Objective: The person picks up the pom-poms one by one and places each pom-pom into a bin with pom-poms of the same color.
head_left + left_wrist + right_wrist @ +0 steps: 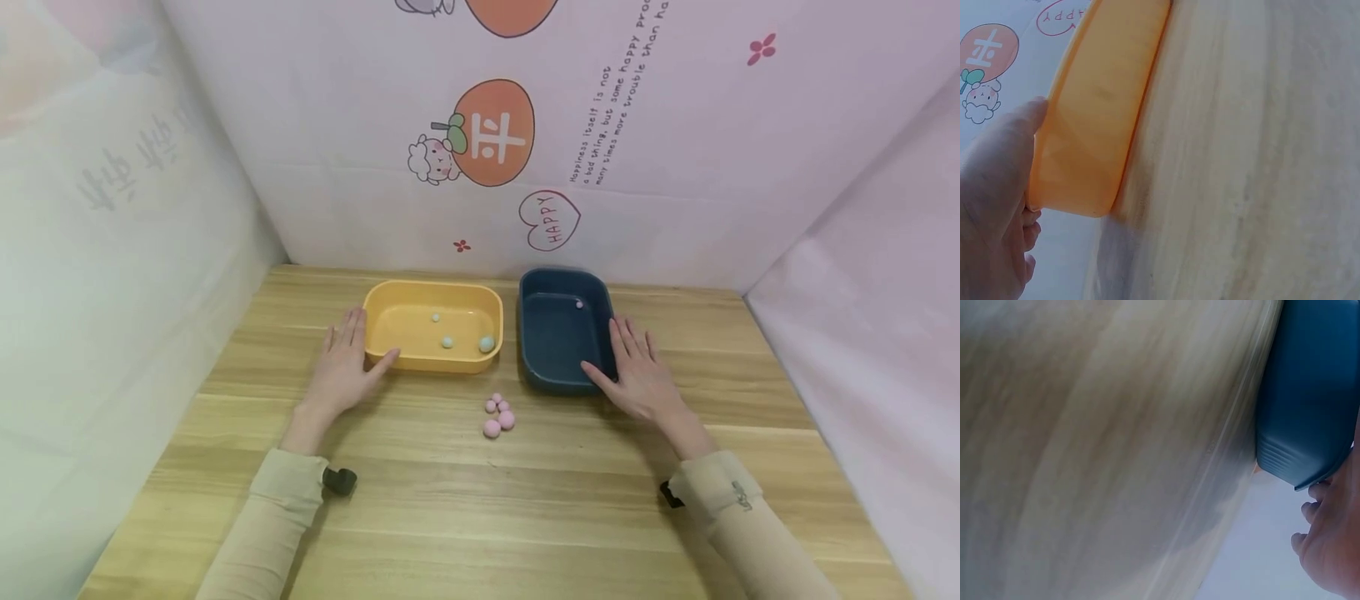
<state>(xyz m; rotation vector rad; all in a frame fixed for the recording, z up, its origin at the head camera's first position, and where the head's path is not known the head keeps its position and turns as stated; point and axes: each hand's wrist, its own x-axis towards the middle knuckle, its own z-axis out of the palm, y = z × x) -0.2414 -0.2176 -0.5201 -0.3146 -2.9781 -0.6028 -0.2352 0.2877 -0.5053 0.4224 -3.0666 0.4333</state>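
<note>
My left hand lies against the left end of a yellow tray. Its fingers stay straight along that side and the thumb reaches the front rim; the left wrist view shows this thumb on the yellow wall. Inside sit 3 pale green balls of different sizes. On the right, my right hand touches a dark blue tray with fingers extended along its right side and the thumb over its near corner. One tiny pink ball is in the blue tray. Several pink balls are clustered on the table before both trays.
The wood-grain table ends at a printed white cloth behind the trays. More white cloth hangs at the left and right. A narrow gap separates the two trays. Each wrist carries a small black device.
</note>
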